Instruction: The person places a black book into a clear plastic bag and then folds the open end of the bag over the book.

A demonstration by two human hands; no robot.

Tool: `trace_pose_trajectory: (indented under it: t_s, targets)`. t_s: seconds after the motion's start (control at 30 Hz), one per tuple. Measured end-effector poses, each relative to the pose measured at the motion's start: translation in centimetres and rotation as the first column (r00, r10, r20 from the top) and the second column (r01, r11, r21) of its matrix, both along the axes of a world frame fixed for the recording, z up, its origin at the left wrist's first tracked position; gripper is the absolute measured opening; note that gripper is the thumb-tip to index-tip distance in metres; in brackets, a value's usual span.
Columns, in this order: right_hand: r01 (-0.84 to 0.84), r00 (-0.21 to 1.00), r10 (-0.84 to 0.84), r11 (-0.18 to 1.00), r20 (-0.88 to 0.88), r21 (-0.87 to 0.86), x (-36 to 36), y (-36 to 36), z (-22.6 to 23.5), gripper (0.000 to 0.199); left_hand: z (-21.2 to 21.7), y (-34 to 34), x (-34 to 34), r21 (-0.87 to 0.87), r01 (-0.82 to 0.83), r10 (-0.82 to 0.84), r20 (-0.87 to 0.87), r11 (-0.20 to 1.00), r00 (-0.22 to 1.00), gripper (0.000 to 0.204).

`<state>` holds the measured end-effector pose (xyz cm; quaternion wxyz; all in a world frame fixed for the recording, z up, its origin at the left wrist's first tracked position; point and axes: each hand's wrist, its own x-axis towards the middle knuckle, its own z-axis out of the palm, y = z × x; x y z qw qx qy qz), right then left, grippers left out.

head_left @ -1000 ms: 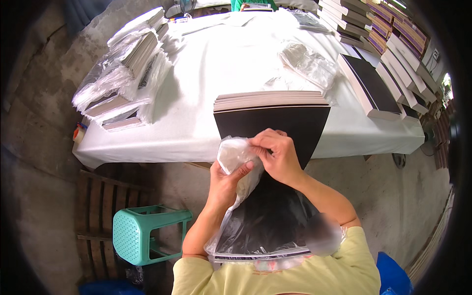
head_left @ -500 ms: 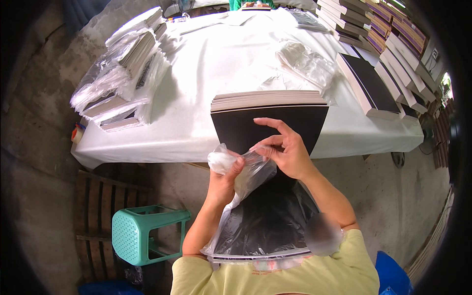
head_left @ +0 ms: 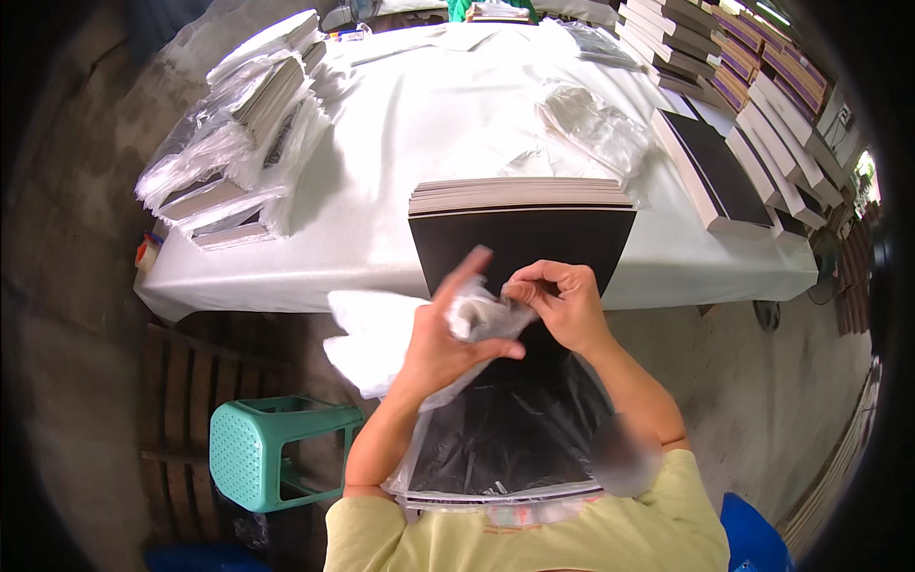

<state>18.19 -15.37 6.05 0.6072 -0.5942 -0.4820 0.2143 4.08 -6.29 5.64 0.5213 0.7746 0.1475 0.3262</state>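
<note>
1. Find the thin plastic film [head_left: 367,334] just off the near edge of the tabletop [head_left: 381,143], bunched between both hands and fanning out white to the left.
2. Note the left hand [head_left: 438,343]: blurred, spread wide, thumb well apart from forefinger, with bunched film in between; no telling about a firm hold.
3. Note the right hand [head_left: 572,305]: nearly closed, with thumb and forefinger pinching the right end of the film.
4. Best to hold that pinch light but steady, and to spread the left fingers slowly, pulling evenly to avoid a tear.
5. Work clear of the black-faced stack of boards [head_left: 524,238] at the middle of the near edge, with pale layers uppermost; beware of snagging on corners.
6. Avoid dragging the clear sheeting [head_left: 515,439] below both hands, spread over something black; no telling about any join with the bunched film.
</note>
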Motion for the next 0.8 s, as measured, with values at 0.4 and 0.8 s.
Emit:
trace_pose_trajectory:
  t_s: [0.4, 0.8]
  targets:
    - [-0.457, 0.702, 0.433, 0.883, -0.566, 0.109, 1.9, -0.7, -1.6, 0.033, -1.9, -0.3, 1.0, -0.791, 0.417, -0.084, 0.427, 0.447, 0.900, 0.017]
    - [-0.165, 0.388, 0.361, 0.933, -0.848, 0.321, 8.8, -5.5, 1.2, 0.028, -3.5, 5.6, -6.6, -0.121, 0.847, -0.852, 0.014, 0.518, 0.523, 0.045]
